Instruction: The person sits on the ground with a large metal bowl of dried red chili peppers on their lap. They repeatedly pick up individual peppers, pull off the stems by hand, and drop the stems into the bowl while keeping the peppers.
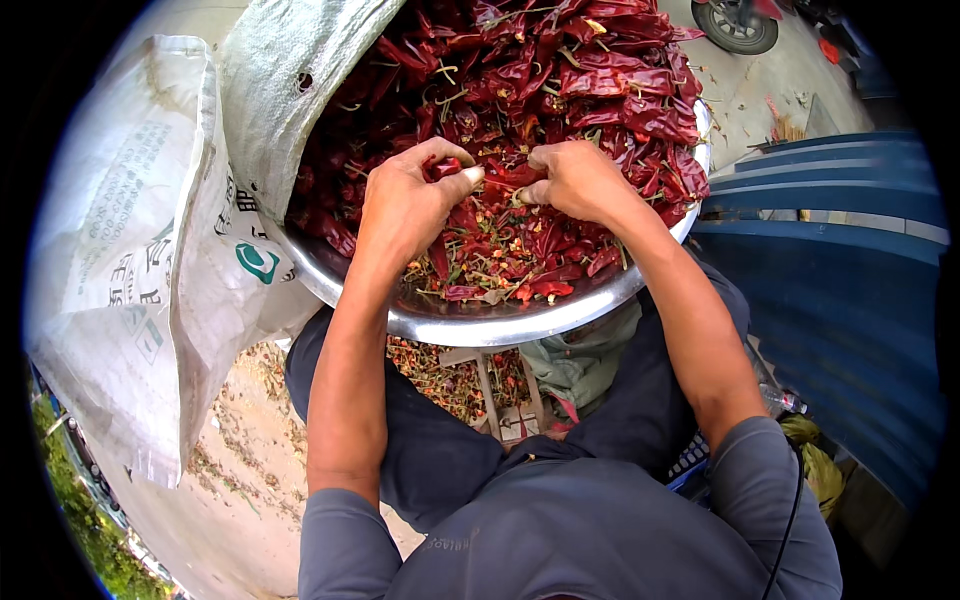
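Observation:
A wide metal basin [517,330] full of dried red chili peppers [600,82] stands in front of me, over my knees. My left hand [424,184] is above the peppers at the basin's middle, its fingers curled around a red chili pepper [444,168]. Close by on the right, my right hand [566,180] has thumb and forefinger near the end of another dark red pepper; whether it grips it I cannot tell. Below both hands lie pepper pieces, loose stems and seeds [487,262] near the basin's front rim.
White woven sacks [142,225] stand at the left, one [292,82] lapping over the basin's rim. A blue corrugated metal sheet [832,277] is at the right. Between my legs are a small wooden frame [489,394] and a greenish sack [585,367]. A wheel [735,26] shows at the top right.

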Available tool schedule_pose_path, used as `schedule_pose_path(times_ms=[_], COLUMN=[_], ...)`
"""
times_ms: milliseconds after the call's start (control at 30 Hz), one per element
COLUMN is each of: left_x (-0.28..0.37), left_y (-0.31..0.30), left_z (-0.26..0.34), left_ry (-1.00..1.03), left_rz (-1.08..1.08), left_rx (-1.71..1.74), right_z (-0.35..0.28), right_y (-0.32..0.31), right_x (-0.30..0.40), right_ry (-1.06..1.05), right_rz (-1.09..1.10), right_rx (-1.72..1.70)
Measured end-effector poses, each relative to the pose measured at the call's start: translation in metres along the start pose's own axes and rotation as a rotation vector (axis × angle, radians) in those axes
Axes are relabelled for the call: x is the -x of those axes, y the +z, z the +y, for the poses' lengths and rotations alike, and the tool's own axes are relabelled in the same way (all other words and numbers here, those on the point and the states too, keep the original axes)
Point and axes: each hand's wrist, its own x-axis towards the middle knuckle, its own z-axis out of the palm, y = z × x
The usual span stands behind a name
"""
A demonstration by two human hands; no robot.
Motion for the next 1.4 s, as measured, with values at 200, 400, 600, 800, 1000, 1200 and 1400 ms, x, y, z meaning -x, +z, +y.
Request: schedule_pose_path(times_ms=[200,400,600,800,1000,1200,1400], left_x=[-0.002,-0.002,-0.001,-0.002,0.014,0.054,0.096], left_y=[-0.001,0.002,0.007,0.014,0.032,0.041,0.057], left_z=[0.001,0.003,0.008,0.010,-0.003,-0.009,-0.034], left_ry=[0.029,0.036,0.042,0.074,0.015,-0.162,-0.170], left_rz=[0.002,-0.033,-0.136,-0.184,-0.319,-0.476,-0.451], left_rx=[0.012,0.193,0.379,0.263,0.404,0.620,0.835], right_z=[-0.002,-0.018,-0.009,-0.020,-0.027,-0.046,-0.058], right_y=[-0.007,-0.019,-0.007,-0.017,0.015,0.050,0.055], right_x=[0.005,0.006,0.003,0.031,0.076,0.133,0.170], right_ry=[-0.172,-0.080,-0.258,-0.138,-0.229,-0.199,-0.144], right_rz=[0.134,0.073,0.029,0.007,0.422,0.540,0.536], right_rx=[-0.605,-0.762,-0.713,-0.840,-0.640,-0.631,-0.682])
